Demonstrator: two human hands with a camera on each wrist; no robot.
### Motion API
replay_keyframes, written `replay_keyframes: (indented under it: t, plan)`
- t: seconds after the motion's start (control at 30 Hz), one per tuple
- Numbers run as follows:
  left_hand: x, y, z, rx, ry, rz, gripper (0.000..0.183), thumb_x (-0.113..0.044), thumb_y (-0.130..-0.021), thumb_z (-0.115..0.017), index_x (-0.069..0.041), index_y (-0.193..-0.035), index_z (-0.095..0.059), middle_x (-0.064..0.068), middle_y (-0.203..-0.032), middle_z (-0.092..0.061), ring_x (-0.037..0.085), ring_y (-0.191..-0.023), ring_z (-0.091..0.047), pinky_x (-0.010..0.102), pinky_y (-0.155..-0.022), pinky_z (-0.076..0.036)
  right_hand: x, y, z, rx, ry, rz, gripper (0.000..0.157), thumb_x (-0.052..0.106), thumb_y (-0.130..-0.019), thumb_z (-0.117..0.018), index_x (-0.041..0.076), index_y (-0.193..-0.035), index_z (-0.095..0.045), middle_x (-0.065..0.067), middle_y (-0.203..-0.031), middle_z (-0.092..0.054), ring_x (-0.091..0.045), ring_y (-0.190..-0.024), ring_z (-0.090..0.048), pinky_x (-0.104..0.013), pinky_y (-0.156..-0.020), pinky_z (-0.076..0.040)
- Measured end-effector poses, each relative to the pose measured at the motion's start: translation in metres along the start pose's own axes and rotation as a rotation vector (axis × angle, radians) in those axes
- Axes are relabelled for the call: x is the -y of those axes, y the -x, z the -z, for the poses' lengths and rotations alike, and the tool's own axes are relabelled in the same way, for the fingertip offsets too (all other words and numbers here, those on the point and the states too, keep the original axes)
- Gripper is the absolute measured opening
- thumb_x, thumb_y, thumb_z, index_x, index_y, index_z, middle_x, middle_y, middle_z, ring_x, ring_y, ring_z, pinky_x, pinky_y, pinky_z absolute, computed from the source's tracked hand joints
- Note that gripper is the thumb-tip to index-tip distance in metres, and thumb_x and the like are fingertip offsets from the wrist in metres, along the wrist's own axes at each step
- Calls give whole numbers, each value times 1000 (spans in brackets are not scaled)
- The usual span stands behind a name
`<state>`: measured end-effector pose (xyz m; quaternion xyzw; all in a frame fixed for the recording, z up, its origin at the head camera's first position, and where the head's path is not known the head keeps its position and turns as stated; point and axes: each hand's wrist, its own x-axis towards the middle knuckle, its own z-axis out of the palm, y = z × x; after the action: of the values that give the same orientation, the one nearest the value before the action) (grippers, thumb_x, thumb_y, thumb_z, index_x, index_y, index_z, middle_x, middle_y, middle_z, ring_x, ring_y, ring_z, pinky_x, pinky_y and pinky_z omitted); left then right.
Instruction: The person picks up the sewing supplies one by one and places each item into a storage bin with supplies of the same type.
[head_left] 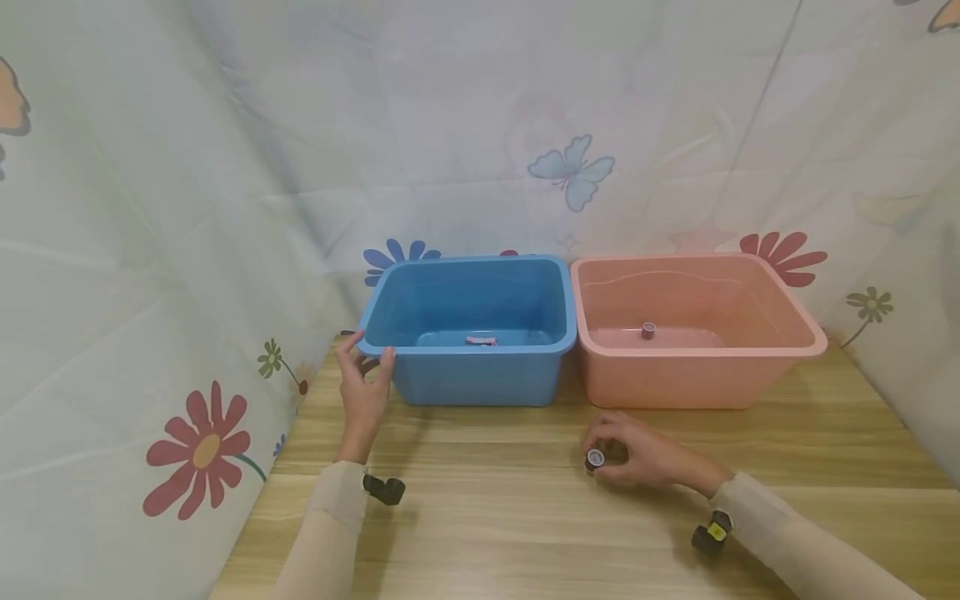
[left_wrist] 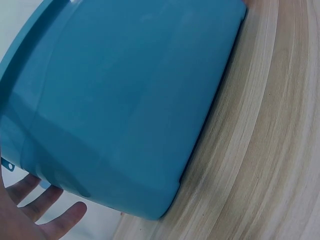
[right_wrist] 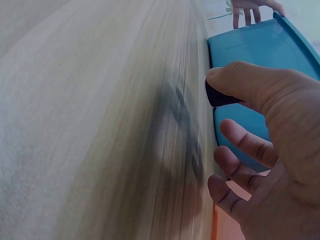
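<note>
My right hand [head_left: 637, 450] pinches a small dark cylinder with a pale round top [head_left: 594, 459] between thumb and fingers, low over the table in front of the two tubs. In the right wrist view the thumb covers part of the dark cylinder [right_wrist: 218, 96], and the other fingers are loosely bent. At the far left, my left hand [head_left: 364, 400] grips the front left corner of the blue tub [head_left: 480, 379], thumb at the front rim and fingers around the side. The left wrist view shows those fingers [left_wrist: 42, 205] beside the tub's wall.
Right of the blue tub stands a pink tub [head_left: 675, 383], with a similar small dark cylinder [head_left: 648, 331] on its floor. A small pink and white item [head_left: 481, 341] lies inside the blue one. Both tubs stand on a wooden table [head_left: 480, 500], before a flower-printed curtain [head_left: 450, 125].
</note>
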<state>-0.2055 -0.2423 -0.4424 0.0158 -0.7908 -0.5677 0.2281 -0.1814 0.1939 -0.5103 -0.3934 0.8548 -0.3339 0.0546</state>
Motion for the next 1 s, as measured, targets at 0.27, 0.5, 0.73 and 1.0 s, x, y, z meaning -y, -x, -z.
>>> replay_keyframes:
  t: [0.27,0.5,0.73,1.0]
  plan:
    - [36,-13,-4,-18,25,8,67,-38,-101,-65,-22,-155,-30,18,-147,-50,34,-123,-58,34,-82,-50,1,-1,2,1,9,13,27,19,-85,-85,24,-109,-73,16,-113,-59,-9,-107,-53,-36,-93,-48]
    - [44,-14,-4,-35,20,-13,65,-44,-99,-66,-29,-153,-32,12,-145,-54,30,-120,-60,33,-80,-52,5,-2,3,-18,19,41,28,18,-84,-86,23,-108,-73,13,-113,-61,-12,-107,-55,-36,-92,-47]
    - [26,-8,-3,-26,7,10,66,-37,-101,-64,-18,-155,-30,21,-147,-52,37,-123,-58,30,-80,-49,9,-3,5,-20,29,33,28,19,-84,-86,25,-109,-73,14,-114,-61,-18,-107,-56,-39,-92,-47]
    - [-4,2,-1,-15,-11,2,64,-32,-103,-63,-9,-153,-31,25,-146,-52,38,-123,-58,38,-83,-49,10,-3,7,-30,42,47,28,17,-85,-85,25,-108,-73,14,-112,-61,-17,-105,-56,-38,-89,-47]
